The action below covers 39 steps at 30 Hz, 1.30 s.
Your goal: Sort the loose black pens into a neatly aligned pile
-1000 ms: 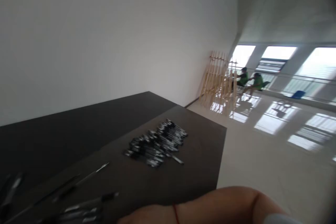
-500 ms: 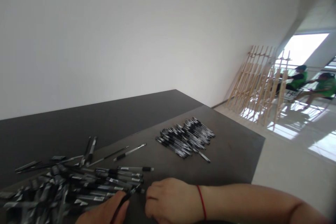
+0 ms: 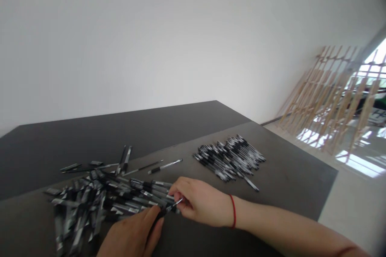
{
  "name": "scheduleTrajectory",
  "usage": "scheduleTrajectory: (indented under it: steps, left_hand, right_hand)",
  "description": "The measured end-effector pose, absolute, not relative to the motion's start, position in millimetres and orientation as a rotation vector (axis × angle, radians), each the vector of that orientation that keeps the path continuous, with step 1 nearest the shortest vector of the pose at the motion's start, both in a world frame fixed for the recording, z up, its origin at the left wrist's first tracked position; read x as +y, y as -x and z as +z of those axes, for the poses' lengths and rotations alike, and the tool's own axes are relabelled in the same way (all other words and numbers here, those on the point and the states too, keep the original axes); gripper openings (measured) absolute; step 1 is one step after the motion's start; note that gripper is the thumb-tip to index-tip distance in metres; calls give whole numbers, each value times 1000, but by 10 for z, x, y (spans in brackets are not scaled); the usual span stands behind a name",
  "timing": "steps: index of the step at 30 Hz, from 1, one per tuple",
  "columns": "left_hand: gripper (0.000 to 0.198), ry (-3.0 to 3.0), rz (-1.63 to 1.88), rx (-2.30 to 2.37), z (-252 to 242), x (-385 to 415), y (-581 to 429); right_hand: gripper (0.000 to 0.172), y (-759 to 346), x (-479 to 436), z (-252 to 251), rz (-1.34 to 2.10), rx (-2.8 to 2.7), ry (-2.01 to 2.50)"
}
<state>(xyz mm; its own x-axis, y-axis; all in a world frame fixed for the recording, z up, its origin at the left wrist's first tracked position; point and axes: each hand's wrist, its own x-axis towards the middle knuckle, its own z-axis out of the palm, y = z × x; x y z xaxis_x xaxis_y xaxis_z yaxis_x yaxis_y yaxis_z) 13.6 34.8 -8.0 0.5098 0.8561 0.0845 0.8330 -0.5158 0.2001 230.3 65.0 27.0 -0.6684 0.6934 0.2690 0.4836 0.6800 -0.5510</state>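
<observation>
The left hand (image 3: pixel 131 233) grips a black pen (image 3: pixel 169 209) between thumb and fingers, its silvery tip angled up toward the right hand (image 3: pixel 200 200). The right hand is curled in close beside that tip, thumb and fingers bent together — whether they pinch the tip or something small, I cannot tell. A red cord (image 3: pixel 233 211) circles the right wrist. Left of and beyond the left hand, a loose heap of pens (image 3: pixel 81 209) spreads over the dark table (image 3: pixel 280 192), lying at mixed angles, some across others; its near side reaches right up to the hands. Just past the heap, ahead of the hands, lie a single pen (image 3: pixel 165 166) and a thin dark rod (image 3: pixel 146 166). Beyond the right hand and to its right is a neater group of pens (image 3: pixel 229 160), mostly lying the same way. Farther off to the right, wooden stands (image 3: pixel 328 92) lean near the pale wall (image 3: pixel 150 40).
</observation>
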Motion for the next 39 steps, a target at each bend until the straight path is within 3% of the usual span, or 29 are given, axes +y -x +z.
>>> scheduleTrajectory:
  steps: [17, 22, 28, 39]
  left_hand:
    - [25, -2589, 159, 1478, 20, 291, -209]
    - [25, -2583, 179, 1485, 35, 294, -215]
    - [26, -2611, 170, 1498, 45, 304, -227]
    - [27, -2701, 176, 1467, 9, 282, -216]
  right_hand:
    - [22, -2223, 611, 162, 659, -2399, 777]
    - [34, -2278, 634, 162, 686, -2392, 852]
    - [2, -2313, 664, 128, 541, -2503, 910]
    - [24, -2284, 664, 96, 314, -2686, 823]
